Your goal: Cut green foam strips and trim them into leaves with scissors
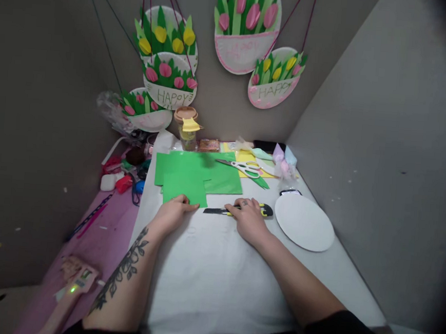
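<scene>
My left hand [173, 213] is at the near edge of a small green paper sheet [183, 187], its fingers bent and closed on that edge, the thumb stretched along it. This sheet lies over larger green sheets [222, 174]. Under my right hand [248, 219] is a yellow and black utility knife [266, 210], with the fingers closed around its handle. Its blade [212, 211] points left toward the paper, low over the white table cover. Just beyond the knife, white-handled scissors [242, 167] rest on the green sheets beside cut green paper leaves [259, 181].
A white paper plate [304, 223] lies to the right. A lidded cup [188, 133] stands at the back. On the left are a pink glue gun [79, 276], pens [93, 218] and a white case [110, 182]. Paper-plate flower baskets [239, 52] hang on the back wall.
</scene>
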Motion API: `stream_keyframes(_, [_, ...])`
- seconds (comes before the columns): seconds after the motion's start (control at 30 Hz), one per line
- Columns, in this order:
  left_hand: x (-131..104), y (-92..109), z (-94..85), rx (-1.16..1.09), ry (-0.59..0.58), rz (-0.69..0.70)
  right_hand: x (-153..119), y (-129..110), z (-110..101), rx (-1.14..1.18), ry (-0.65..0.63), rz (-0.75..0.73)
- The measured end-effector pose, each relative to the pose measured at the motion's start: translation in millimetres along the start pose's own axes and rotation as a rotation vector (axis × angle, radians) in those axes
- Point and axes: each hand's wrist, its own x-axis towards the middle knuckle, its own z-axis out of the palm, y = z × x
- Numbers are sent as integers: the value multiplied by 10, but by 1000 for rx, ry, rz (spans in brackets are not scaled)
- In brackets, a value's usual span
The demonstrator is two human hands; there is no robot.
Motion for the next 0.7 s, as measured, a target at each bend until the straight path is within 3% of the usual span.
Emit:
stream_keyframes(0.17, [-8, -13, 9, 16, 25, -46, -13, -40, 2, 59, 34, -33])
stream_keyframes(0.33, [-5, 24, 8, 47, 108, -147, 56, 28, 19, 29, 89, 60])
stream_keyframes(0.7, [85, 227, 66, 140, 78, -251, 120, 145, 56, -3, 46, 28])
